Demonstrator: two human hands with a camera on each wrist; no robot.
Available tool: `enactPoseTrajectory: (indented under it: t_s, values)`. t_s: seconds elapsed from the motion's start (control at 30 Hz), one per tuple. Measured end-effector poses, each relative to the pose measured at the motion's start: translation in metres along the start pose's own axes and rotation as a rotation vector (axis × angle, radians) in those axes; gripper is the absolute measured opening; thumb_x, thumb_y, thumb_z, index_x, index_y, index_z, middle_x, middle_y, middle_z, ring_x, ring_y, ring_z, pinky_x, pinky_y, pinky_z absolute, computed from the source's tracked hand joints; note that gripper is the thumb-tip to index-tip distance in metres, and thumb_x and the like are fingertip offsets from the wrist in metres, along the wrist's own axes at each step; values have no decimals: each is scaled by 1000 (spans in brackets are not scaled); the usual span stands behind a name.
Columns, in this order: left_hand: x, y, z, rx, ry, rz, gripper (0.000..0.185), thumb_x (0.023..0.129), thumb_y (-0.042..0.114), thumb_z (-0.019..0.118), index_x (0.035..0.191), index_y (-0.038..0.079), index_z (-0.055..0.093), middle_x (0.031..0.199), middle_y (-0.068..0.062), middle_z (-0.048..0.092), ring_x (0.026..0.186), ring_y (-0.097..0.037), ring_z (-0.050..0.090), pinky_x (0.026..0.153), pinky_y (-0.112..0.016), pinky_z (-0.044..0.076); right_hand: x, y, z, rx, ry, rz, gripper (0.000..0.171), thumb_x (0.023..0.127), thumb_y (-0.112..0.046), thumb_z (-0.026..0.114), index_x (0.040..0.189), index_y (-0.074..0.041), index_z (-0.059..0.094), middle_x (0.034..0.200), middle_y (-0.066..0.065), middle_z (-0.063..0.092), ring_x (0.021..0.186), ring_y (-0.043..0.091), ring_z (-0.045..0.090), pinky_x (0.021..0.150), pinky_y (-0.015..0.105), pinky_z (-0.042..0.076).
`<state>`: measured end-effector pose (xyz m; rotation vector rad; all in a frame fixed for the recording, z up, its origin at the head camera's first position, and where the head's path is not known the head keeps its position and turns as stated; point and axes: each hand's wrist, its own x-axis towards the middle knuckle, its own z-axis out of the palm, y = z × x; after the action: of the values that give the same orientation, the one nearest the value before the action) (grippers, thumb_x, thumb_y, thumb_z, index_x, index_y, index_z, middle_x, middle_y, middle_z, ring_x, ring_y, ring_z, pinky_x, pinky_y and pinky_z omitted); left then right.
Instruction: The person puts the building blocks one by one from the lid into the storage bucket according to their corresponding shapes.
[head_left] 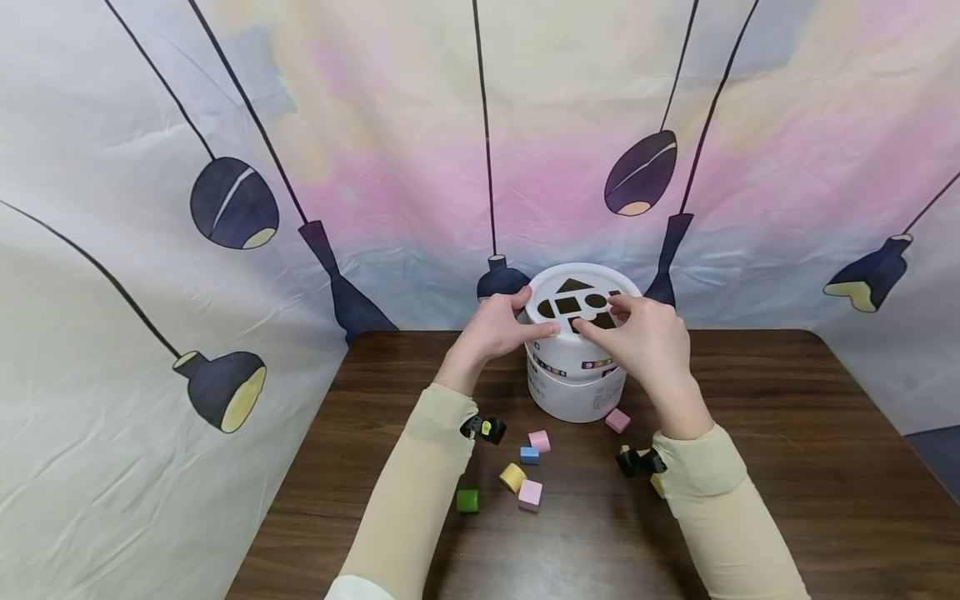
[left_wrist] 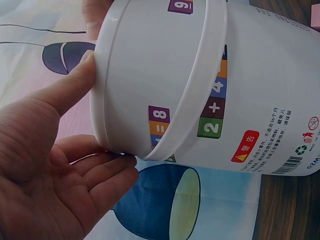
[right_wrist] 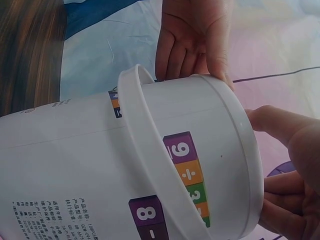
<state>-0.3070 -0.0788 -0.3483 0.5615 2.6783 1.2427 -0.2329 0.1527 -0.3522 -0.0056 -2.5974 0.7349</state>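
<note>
A white bucket [head_left: 573, 404] with number stickers stands upright on the table. Its white lid [head_left: 600, 278] has dark cut-out holes of various shapes, among them a triangle, a square and a circle. My left hand [head_left: 498, 323] grips the lid's left edge, thumb over the rim and fingers round the side. My right hand [head_left: 651, 340] rests on the right part of the lid, with its thumb and fingertips spread across the holes there. No block shows between the right fingers. A white band-like handle [left_wrist: 202, 65] runs round the bucket's upper side below the rim.
In front of the bucket lie loose blocks: a pink block [head_left: 617, 421], a pink cylinder [head_left: 539, 441], a blue block [head_left: 529, 455], a yellow cylinder [head_left: 513, 477], a light pink cube [head_left: 529, 494] and a green cylinder [head_left: 467, 500]. The right wrist partly hides yellow blocks [head_left: 657, 485]. A printed cloth hangs behind.
</note>
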Motion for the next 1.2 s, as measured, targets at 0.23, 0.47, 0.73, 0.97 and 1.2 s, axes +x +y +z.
enactPoseTrajectory:
  t_s: [0.23, 0.47, 0.73, 0.97, 1.2]
  values:
    - [1, 0, 1, -1, 5, -1, 94, 92, 44, 87, 165, 13, 37, 167, -9, 42, 148, -27, 48, 115, -46, 48, 0, 2, 0, 15, 5, -2, 67, 88, -59, 82, 127, -4, 78, 108, 18, 80, 101, 39, 73, 77, 57, 57]
    - [1, 0, 0, -1, -4, -3, 96, 91, 46, 87, 166, 14, 36, 168, -7, 39, 151, -27, 44, 117, -47, 45, 1, 10, -5, 138, -28, -24, 63, 93, -50, 81, 135, -4, 75, 114, 16, 79, 105, 34, 75, 87, 56, 58]
    - [1, 0, 2, 26, -2, 5, 97, 92, 47, 86, 167, 14, 34, 169, -7, 38, 154, -26, 39, 120, -46, 42, -3, 46, -10, 547, -70, -108, 44, 99, -25, 82, 138, -7, 74, 125, 13, 77, 104, 13, 77, 84, 19, 60]
    - [0, 0, 2, 26, 2, 35, 97, 93, 47, 85, 167, 13, 34, 169, -11, 40, 154, -27, 40, 120, -47, 42, -14, 81, -7, 633, 12, -174, 33, 94, -3, 83, 127, -4, 79, 112, 12, 79, 92, 0, 73, 76, 16, 58]
    - [-3, -1, 2, -6, 9, 31, 97, 93, 46, 86, 167, 13, 34, 169, -9, 40, 154, -26, 40, 119, -46, 43, -28, 114, -11, 538, -160, -109, 33, 100, -18, 80, 131, -7, 77, 115, 2, 79, 96, 3, 74, 78, 17, 58]
